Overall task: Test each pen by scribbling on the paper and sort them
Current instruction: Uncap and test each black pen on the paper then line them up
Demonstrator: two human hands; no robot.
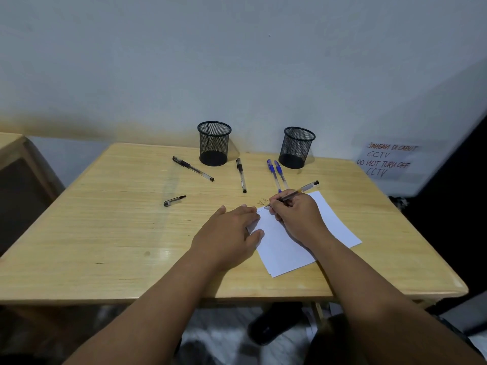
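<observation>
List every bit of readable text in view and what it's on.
"JANGAN DI CABUT" in red, then "CCTV", "DO NOT TURN OFF", "CCTV": handwritten paper sign on the wall at right.
Faint letters on the table by the sheet of paper: too small to read.
Pen barrel print: too small to read.

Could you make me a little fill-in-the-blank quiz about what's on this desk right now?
1. The right hand holds a pen with its tip at the ____.
2. The left hand lies ____ on the paper's edge.
3. Two mesh cups stand at the back; both look ____.
4. The two pens with ____ caps lie side by side.

Answers: paper; flat; empty; blue
</observation>
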